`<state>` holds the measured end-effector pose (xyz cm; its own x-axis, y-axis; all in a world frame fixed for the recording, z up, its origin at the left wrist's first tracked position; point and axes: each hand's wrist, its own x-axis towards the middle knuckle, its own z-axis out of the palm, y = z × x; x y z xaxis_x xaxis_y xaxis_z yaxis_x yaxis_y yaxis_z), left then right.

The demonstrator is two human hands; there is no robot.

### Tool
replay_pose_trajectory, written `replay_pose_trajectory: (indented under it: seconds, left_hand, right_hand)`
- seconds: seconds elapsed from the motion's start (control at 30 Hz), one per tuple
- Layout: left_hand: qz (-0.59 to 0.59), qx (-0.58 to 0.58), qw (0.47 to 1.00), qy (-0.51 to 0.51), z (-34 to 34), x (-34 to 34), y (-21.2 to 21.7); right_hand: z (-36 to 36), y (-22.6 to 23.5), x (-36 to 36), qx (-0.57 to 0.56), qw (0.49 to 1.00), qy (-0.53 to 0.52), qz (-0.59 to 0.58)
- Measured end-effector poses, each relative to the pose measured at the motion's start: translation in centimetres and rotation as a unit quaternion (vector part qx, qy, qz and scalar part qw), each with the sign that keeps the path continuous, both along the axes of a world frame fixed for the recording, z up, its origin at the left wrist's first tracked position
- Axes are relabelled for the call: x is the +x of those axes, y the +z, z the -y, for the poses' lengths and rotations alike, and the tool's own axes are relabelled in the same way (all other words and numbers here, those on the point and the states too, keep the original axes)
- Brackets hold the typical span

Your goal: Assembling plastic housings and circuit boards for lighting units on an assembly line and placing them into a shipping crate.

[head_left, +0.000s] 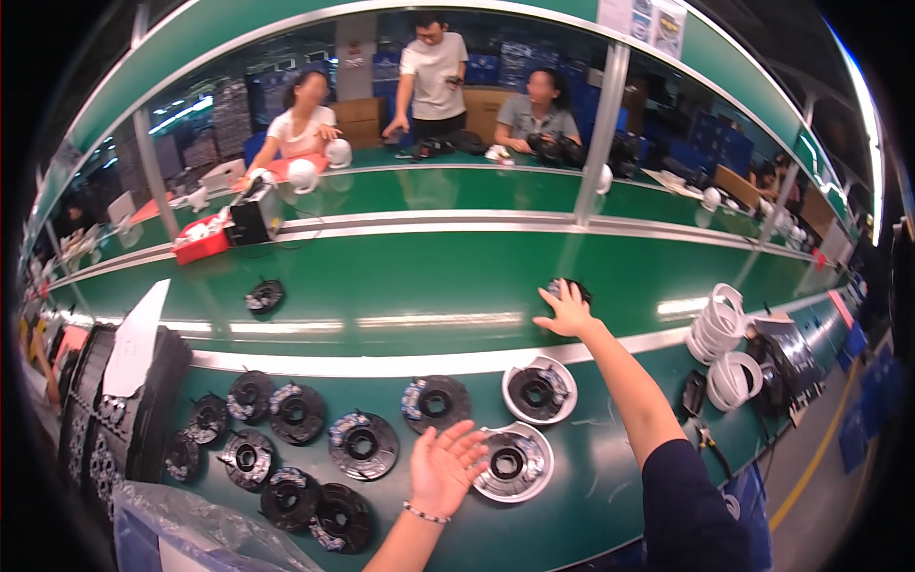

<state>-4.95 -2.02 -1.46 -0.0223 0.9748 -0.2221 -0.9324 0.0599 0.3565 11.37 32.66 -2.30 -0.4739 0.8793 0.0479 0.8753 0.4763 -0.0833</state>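
My right hand [569, 313] is stretched out over the green belt, fingers spread across a black round part [582, 292] that it largely covers. Whether the fingertips grip that part cannot be made out. Palm up and fingers apart, my left hand [444, 471] holds nothing. Beside its fingertips lies a white ring housing [537, 487] with a black disc inside. Behind that is a second white ring housing [571, 385], likewise holding a black disc [538, 393]. To the left, several black discs with small blue-and-white pieces, such as this disc [363, 445], lie on the green bench.
Another black part [265, 296] sits on the belt. White rings [717, 324] are stacked at right near pliers [704, 436]. Black trays [143, 410] and a plastic-lined box [205, 529] stand at left. A metal post [606, 133] rises beyond; three people occupy the far side.
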Motion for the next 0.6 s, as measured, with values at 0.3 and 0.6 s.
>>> replay_pose_trajectory:
  seconds: [0.3,0.6]
  left_hand:
    - [0.003,-0.006,1.0,0.013,0.2,-0.2,0.6]
    - [-0.012,-0.015,0.999,0.041,0.1,-0.2,0.8]
  right_hand:
    - [-2.6,-2.1,2.5,0.189,0.979,0.075,-0.013]
    - [4.1,2.8,1.6,0.158,0.922,0.163,-0.314]
